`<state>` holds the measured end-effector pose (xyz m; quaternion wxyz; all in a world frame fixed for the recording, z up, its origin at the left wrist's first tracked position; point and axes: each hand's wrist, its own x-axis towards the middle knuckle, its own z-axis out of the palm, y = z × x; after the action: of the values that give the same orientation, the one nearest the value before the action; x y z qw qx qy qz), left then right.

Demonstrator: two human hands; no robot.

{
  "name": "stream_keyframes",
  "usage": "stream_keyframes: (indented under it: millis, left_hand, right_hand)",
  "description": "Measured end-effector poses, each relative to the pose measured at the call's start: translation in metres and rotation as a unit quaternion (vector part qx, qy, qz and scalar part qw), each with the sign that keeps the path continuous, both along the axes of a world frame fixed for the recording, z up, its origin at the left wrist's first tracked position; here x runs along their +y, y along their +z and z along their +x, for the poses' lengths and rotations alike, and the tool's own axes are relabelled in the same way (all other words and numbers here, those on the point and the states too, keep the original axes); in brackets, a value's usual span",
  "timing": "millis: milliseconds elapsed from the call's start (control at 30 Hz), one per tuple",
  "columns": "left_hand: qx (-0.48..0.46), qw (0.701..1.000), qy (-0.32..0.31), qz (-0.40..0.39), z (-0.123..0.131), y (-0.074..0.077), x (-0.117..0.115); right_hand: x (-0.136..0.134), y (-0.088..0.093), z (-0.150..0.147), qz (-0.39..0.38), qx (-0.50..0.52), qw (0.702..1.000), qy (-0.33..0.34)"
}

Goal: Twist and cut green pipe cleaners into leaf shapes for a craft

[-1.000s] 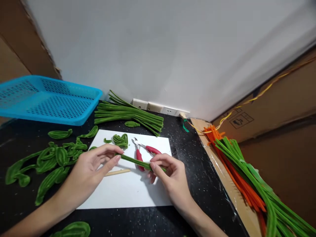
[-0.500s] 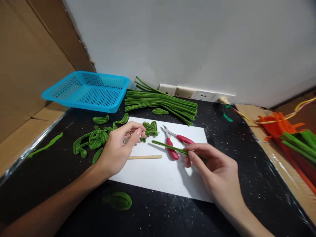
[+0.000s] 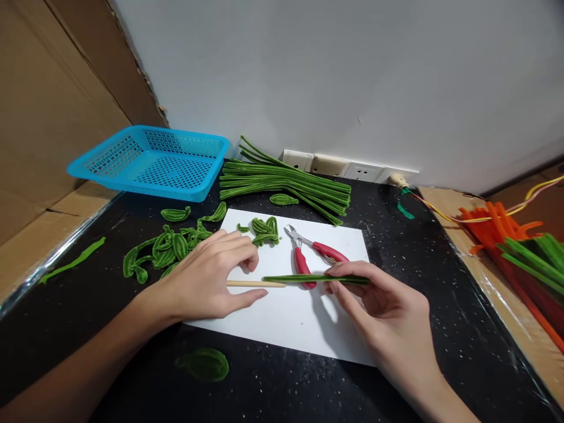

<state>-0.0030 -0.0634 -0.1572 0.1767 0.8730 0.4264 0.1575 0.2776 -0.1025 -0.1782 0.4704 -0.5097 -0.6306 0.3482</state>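
Observation:
My right hand (image 3: 383,305) pinches a folded green pipe cleaner (image 3: 293,278) between thumb and fingers, above the white paper (image 3: 282,317). The strip points left, nearly level. My left hand (image 3: 215,273) is open, its thumb stretched out below a thin wooden stick (image 3: 255,284) and its fingers curled above it. The stick's left end is hidden by that hand. Red-handled cutting pliers (image 3: 302,261) lie spread on the paper, partly behind the strip. Small green looped pieces (image 3: 265,231) rest beside them, and a pile of green leaf shapes (image 3: 164,249) lies left of my left hand.
A blue perforated basket (image 3: 150,188) stands at the back left. Beside it lies a bundle of long green pipe cleaners (image 3: 286,181). Single leaf shapes lie behind the paper (image 3: 284,200) and in front (image 3: 203,364). Orange strips (image 3: 497,223) and wires are at the right.
My left hand has lowered toward the wooden stick, its thumb and fingers spreading apart. The pipe cleaner in my right hand has turned from slanting to nearly level.

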Motion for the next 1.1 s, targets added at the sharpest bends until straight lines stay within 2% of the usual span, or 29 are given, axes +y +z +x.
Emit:
stream_keyframes:
  millis: [133, 233, 467, 600, 733, 933, 1100]
  left_hand:
    - [0.018, 0.999, -0.025, -0.019, -0.001, 0.002, 0.0]
    - [-0.007, 0.999, -0.034, -0.037, -0.002, 0.003, 0.001]
    - [-0.051, 0.989, 0.013, -0.137, -0.008, 0.004, 0.003]
    - [-0.107, 0.976, 0.055, -0.181, -0.006, 0.006, 0.0]
    - [-0.16, 0.962, 0.044, -0.217, 0.004, 0.004, -0.009]
    - [-0.258, 0.93, 0.069, -0.254, 0.022, -0.002, -0.023]
    - [-0.284, 0.899, 0.065, -0.326, 0.027, -0.002, -0.025]
  right_hand:
    - [-0.003, 0.002, 0.0, 0.03, -0.022, 0.999, -0.019]
    - [-0.003, 0.003, 0.0, 0.052, -0.03, 0.997, -0.045]
    - [-0.003, 0.003, -0.001, 0.111, -0.007, 0.992, -0.052]
    - [-0.008, 0.0, 0.0, 0.134, -0.015, 0.99, -0.05]
    - [-0.015, -0.006, 0.001, 0.172, -0.057, 0.983, -0.034]
    - [-0.016, 0.001, 0.001, 0.278, -0.149, 0.949, 0.017]
    - [-0.019, 0.007, 0.002, 0.315, -0.216, 0.923, 0.041]
